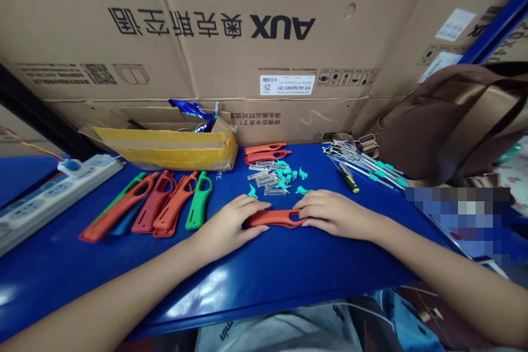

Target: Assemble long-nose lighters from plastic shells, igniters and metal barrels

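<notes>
An orange lighter casing (274, 218) lies level across the blue table, held at both ends. My left hand (231, 225) is closed on its left end, fingers above and thumb below. At the looped right end, my right hand (330, 213) pinches it the same way. Just beyond are clear plastic tubes (268, 179) and small green triggers (303, 173) in a loose pile. Two more orange-red casings (267, 153) lie behind the pile. To the left, a green casing (199, 201), a red casing (152, 203) and other casings lie in a row.
A yellow-taped carton (177, 148) stands at the back left, near a white power strip (53, 192). Metal rods with green ends (371, 168) and a screwdriver (348, 179) lie to the right, before a brown bag (445, 121). Large cardboard (223, 55) walls the back.
</notes>
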`<state>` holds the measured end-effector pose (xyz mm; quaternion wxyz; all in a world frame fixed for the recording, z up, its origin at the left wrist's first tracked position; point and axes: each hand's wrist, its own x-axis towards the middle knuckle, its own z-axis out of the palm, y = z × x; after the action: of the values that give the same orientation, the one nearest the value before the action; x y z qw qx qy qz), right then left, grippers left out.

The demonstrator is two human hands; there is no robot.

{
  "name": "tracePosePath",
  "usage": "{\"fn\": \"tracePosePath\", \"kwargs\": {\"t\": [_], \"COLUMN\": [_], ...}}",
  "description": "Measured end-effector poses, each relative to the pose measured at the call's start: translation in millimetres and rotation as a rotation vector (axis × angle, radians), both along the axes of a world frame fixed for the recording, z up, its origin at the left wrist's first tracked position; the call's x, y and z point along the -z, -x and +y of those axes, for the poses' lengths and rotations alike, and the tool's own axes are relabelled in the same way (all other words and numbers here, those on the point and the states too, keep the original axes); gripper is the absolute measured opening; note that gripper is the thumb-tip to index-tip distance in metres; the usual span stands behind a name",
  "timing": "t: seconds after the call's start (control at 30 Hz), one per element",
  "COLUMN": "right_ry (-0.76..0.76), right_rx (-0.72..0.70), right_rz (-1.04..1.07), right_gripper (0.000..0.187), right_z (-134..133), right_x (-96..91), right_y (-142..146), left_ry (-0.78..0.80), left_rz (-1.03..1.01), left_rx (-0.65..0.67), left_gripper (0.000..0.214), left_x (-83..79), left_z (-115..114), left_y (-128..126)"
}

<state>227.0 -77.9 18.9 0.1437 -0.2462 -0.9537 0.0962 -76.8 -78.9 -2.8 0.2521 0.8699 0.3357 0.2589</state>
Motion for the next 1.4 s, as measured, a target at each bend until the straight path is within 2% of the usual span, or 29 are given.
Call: {"fn": "tracePosePath", "kwargs": {"t": [0.1, 0.13, 0.23, 0.33, 0.53, 0.7, 0.87, 0.97, 1.07, 1.1, 1.17, 1.23, 1.33, 1.4], "right_ry": [0.383, 0.428, 0.476, 0.561, 0.659, 0.704, 0.782, 0.686, 0.332, 0.256, 0.207, 0.206, 0.154, 0.085], "right_rx": [0.079, 0.111, 0.274, 0.404, 0.554, 0.580, 0.456, 0.370, 0.274, 0.254, 0.239, 0.234, 0.239, 0.228], "right_rz": [0.179, 0.207, 0.317, 0.402, 0.525, 0.530, 0.421, 0.307, 0.039, -0.026, -0.086, -0.086, 0.065, 0.175], "right_gripper": [0.015, 0.015, 0.026, 0.031, 0.036, 0.035, 0.030, 0.019, 0.016, 0.016, 0.014, 0.014, 0.013, 0.026], "right_z": [17.4, 22.9, 33.1, 31.8, 26.3, 32.8, 23.2, 9.7, 0.2, -1.1, -0.8, 2.4, 11.4, 19.2], "right_x": [-18.5, -22.4, -24.0, -14.5, -1.0, -3.8, -10.8, -11.6, -9.7, -9.1, -8.5, -8.2, -7.2, -6.1], "right_y": [6.9, 9.9, 20.1, 28.7, 29.8, 19.1, 18.5, 24.7, 29.6, 30.4, 30.3, 28.5, 24.4, 21.7], "left_ry": [-0.001, -0.002, -0.006, -0.009, -0.028, -0.016, -0.038, -0.092, -0.105, -0.110, -0.121, -0.134, -0.161, -0.175], "left_rz": [-0.008, -0.014, -0.026, -0.025, -0.018, -0.037, -0.011, 0.005, 0.007, 0.005, 0.003, 0.001, 0.003, 0.062], "left_rx": [-0.044, -0.064, -0.127, -0.164, -0.154, -0.152, -0.163, -0.183, -0.199, -0.201, -0.202, -0.206, -0.226, -0.182], "left_gripper": [0.045, 0.051, 0.071, 0.083, 0.075, 0.077, 0.065, 0.056, 0.051, 0.048, 0.043, 0.039, 0.038, 0.048], "left_x": [4.5, 5.7, 7.7, 7.2, 7.5, 10.9, 10.2, 10.5, 12.5, 13.2, 13.5, 11.5, 2.5, -6.0], "left_z": [3.1, 3.5, 2.6, -0.3, -3.8, -1.0, 3.1, 6.6, 9.9, 10.7, 11.5, 11.1, 8.6, 7.1], "left_y": [0.6, 0.9, 2.8, 5.8, 7.7, 7.7, 7.9, 7.0, 5.5, 5.0, 4.3, 4.0, 3.5, 2.4]}}
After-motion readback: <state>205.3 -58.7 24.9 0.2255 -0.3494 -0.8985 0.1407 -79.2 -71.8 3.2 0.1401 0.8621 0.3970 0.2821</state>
